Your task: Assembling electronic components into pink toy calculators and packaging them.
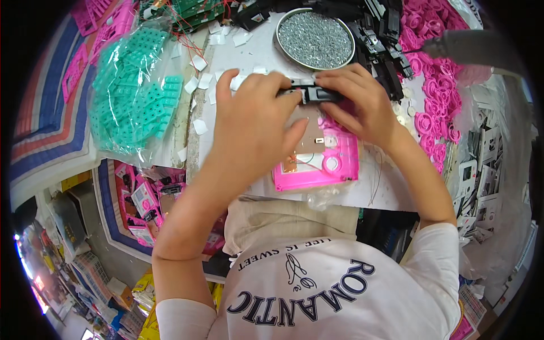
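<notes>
A small black plastic part (318, 95) with a pale strip along its top is held up between my two hands. My right hand (367, 102) pinches its right end between fingers and thumb. My left hand (252, 122) has its fingertips bent onto the left end, while the thumb points away below. Just beneath lies a bright pink plastic casing (306, 180) with a round ring, a brown circuit board (307, 136) and thin wires inside; my hands partly cover its far side.
A round tin of small metal screws (315, 41) stands at the back. Black plastic parts (388, 71) and pink ring-shaped pieces (439, 90) are heaped to the right, below a power screwdriver (470, 48). A clear bag of green keypads (133, 96) and white paper bits (199, 127) lie left.
</notes>
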Demonstrator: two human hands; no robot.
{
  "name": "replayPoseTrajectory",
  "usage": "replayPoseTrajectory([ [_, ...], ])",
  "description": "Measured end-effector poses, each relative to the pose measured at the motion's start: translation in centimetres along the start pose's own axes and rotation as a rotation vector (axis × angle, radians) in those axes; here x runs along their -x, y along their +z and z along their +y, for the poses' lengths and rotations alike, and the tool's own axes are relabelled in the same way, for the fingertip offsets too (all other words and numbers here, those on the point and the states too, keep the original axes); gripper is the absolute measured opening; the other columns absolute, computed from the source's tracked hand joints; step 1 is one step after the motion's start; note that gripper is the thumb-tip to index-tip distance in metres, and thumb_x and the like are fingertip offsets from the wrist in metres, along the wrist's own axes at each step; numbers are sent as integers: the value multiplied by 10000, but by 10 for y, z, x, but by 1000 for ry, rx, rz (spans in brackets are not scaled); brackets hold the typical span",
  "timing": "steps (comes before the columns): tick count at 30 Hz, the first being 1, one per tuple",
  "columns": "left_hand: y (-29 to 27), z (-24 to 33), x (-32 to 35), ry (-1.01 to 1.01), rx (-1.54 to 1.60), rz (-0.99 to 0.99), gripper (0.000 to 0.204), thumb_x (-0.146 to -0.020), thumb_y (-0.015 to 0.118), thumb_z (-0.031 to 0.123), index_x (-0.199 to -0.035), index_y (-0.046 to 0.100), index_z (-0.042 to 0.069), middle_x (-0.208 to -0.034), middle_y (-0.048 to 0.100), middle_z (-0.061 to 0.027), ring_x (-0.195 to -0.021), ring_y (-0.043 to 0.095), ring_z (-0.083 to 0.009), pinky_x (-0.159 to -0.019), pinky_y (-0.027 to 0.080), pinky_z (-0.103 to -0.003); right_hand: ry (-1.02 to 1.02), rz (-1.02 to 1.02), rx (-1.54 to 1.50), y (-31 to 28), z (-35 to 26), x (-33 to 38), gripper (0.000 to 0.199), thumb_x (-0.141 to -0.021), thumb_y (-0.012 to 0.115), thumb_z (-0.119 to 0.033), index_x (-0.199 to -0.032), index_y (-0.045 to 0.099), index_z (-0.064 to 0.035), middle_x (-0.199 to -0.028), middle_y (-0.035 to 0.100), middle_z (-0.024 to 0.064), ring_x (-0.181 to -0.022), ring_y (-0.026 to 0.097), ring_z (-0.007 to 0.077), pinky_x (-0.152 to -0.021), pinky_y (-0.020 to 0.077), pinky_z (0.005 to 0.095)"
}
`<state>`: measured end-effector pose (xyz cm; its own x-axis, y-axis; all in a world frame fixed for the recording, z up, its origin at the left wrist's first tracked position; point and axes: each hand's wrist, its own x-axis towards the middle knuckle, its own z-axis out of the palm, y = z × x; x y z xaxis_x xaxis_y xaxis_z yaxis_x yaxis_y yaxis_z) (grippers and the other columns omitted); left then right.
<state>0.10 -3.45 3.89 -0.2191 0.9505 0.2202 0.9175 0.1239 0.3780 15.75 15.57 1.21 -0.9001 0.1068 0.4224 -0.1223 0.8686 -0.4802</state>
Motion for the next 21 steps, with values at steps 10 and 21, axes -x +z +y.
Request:
replayPoseTrajectory([
  [10, 53, -51, -127, -3, -229, -31, 165, -871, 726, 325, -913, 788, 178, -922, 721, -25, -1025, 631, -273, -908, 368, -514, 245, -183, -434, -46, 10, 13, 694, -852, 790, -254, -1449, 523, -22, -1434, 572, 181, -1340, 534, 352, -1135, 408, 474],
  [21, 17, -25, -97, -66, 452, 200, 161, -821, 747, 269, -800, 760, 110, -821, 728, -46, -837, 671, -260, -837, 360, -477, 51, 59, -1059, -100, -24, -64, 565, -1004, 548, -336, -1462, 449, -20, -1109, 618, 187, -990, 694, 318, -1079, 474, 558],
])
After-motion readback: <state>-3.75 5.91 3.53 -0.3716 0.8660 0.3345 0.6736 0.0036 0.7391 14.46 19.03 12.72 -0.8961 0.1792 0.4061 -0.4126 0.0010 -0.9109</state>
